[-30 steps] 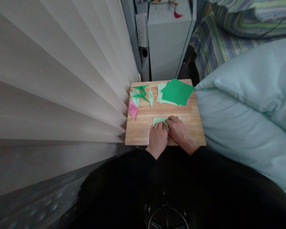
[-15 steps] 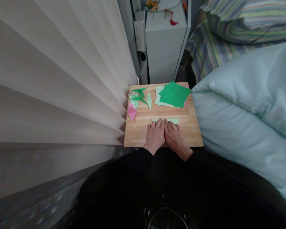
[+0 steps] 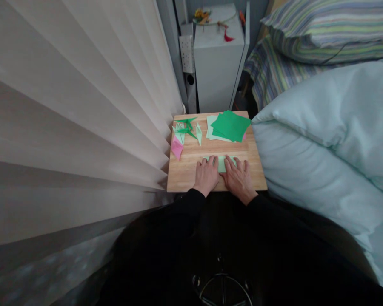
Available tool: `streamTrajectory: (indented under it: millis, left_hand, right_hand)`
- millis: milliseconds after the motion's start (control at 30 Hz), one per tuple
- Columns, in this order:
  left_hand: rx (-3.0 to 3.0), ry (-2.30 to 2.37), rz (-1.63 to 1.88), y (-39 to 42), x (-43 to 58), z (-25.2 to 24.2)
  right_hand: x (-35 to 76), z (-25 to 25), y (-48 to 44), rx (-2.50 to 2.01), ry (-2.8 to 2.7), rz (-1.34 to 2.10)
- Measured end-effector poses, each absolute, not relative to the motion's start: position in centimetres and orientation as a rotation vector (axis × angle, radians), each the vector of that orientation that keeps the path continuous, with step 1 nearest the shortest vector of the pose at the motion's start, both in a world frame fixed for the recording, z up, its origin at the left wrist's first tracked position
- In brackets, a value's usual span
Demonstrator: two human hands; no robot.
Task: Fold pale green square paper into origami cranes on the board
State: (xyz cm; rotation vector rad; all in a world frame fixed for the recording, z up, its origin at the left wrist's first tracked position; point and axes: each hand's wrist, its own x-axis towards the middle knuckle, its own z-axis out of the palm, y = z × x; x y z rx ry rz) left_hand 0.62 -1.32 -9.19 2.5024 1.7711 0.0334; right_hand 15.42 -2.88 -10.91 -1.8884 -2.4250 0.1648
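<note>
A pale green sheet of paper (image 3: 222, 165), folded into a long strip, lies flat on the wooden board (image 3: 191, 182). My left hand (image 3: 207, 173) rests on the strip's left part, fingers stretched forward. On its right part, my right hand (image 3: 238, 176) lies flat with the fingers spread and the thumb pointing inward. Both hands press from above and cover much of the paper. Beyond them, at the back left of the board, are folded paper pieces: dark green ones (image 3: 187, 132), a pale green one (image 3: 198, 134) and a pink one (image 3: 177, 147).
Dark green paper sheets (image 3: 232, 126) lie over pale green sheets (image 3: 212, 131) at the board's back right. A pleated curtain (image 3: 130, 127) borders the left side, a pale blue quilt (image 3: 306, 136) the right. Behind stands a white cabinet (image 3: 218, 76).
My hands have moved apart from the strip's middle, the right one sliding rightward and spreading its fingers. More of the pale green paper now shows between them.
</note>
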Motion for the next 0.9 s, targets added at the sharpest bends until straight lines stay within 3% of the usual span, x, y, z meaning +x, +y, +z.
streamTrajectory:
  millis: [233,400,900]
  left_hand:
    - [2.539,1.781,0.076,-1.3,1.2,-9.3]
    - [2.563,1.776,0.103,-1.2,1.3,-9.5]
    - [2.425,1.957,0.099,-2.5,-1.1,-9.6]
  right_hand:
    - [16.9,-10.6,-3.4,-2.097,-2.257,0.045]
    - [15.8,-11.2,-3.8,-1.756,-2.518,0.152]
    - [16.1,-11.9,-3.5,-1.730,-2.487,0.376]
